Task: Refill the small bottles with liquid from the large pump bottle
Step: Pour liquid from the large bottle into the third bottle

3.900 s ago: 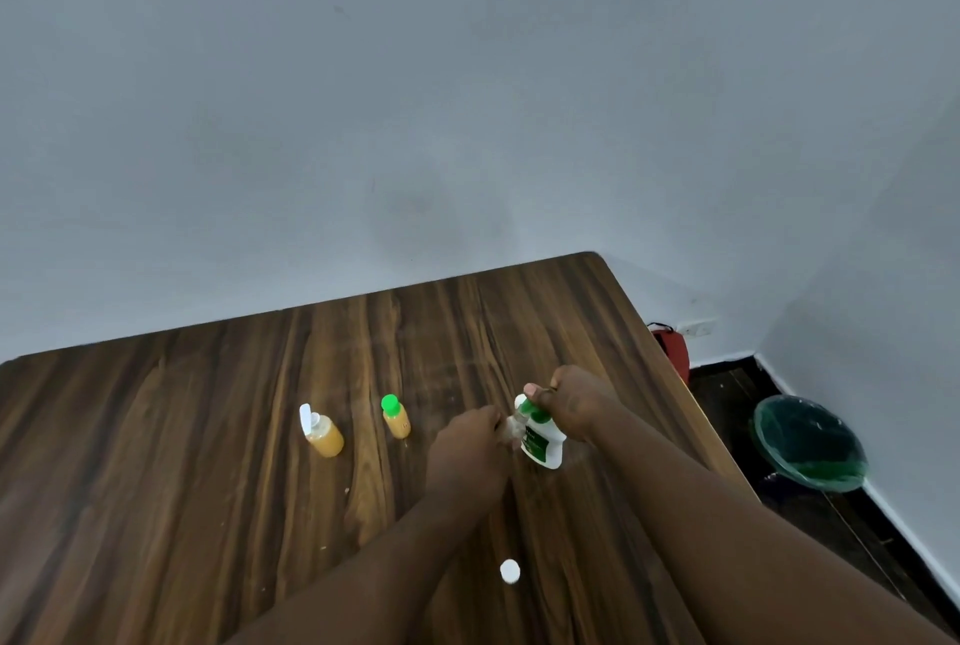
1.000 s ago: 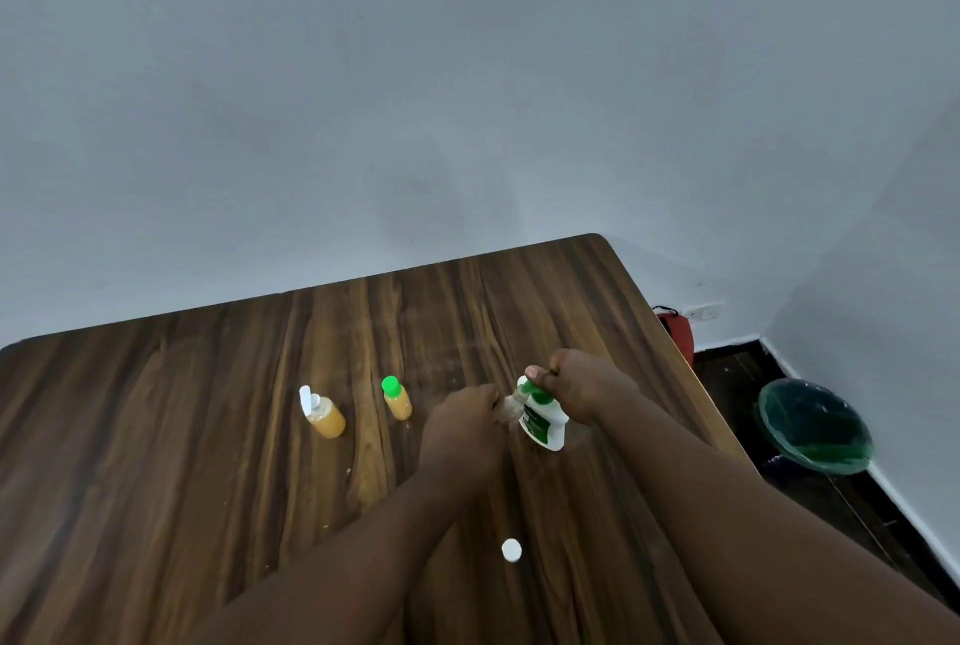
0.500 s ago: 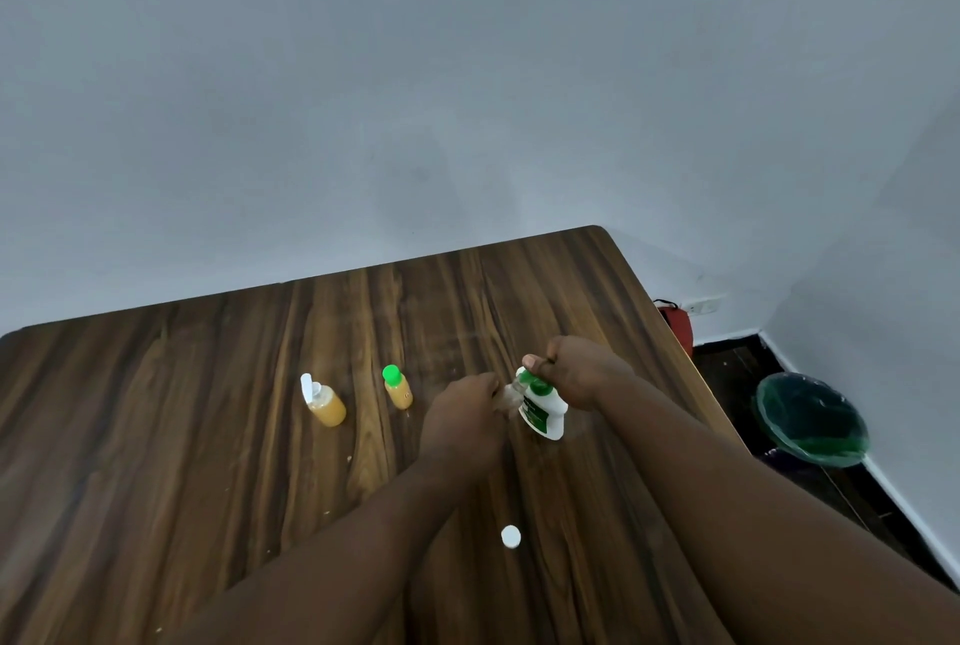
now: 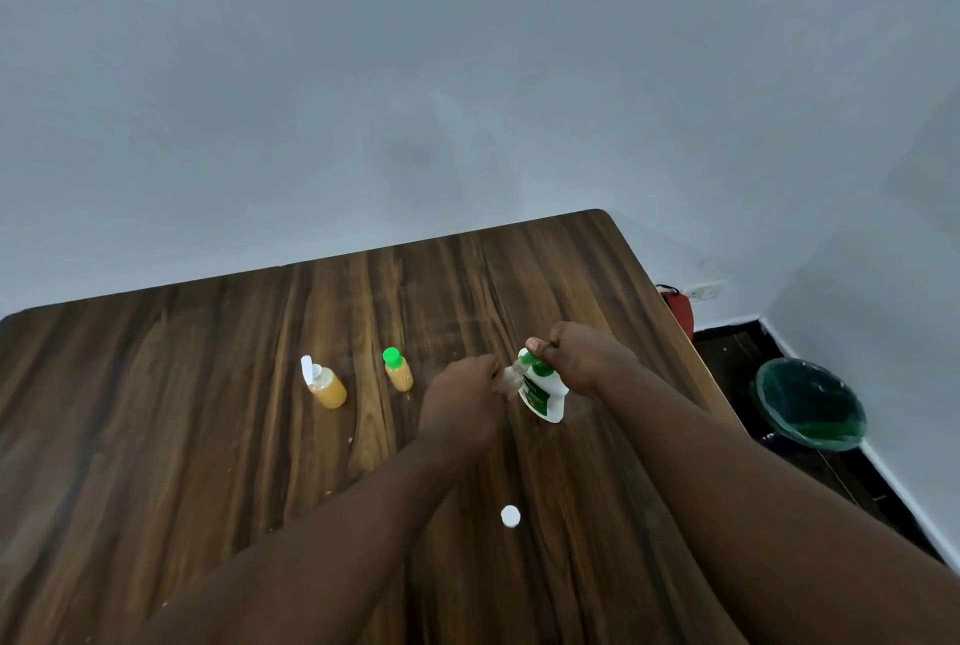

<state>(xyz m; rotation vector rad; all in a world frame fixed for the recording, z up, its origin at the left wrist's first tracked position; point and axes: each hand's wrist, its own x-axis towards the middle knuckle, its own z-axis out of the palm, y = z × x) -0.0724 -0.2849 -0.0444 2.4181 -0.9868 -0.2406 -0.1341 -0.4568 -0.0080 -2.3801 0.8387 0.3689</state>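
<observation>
Head view: white green-topped pump bottle (image 4: pixel 543 395) tilted, right hand (image 4: pixel 584 358) clasping its pump

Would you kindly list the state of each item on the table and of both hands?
Pump bottle: tilted, right hand on its green pump.
Left hand: closed on a small clear bottle at the nozzle.
Flip-top bottle: lid open.
Green-capped bottle: capped.
White cap: loose on the table.

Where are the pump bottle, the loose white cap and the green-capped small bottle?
pump bottle (image 4: pixel 544 397), head view, on its white label side
loose white cap (image 4: pixel 510 516), head view, on its top
green-capped small bottle (image 4: pixel 399 376), head view, on its orange body
</observation>
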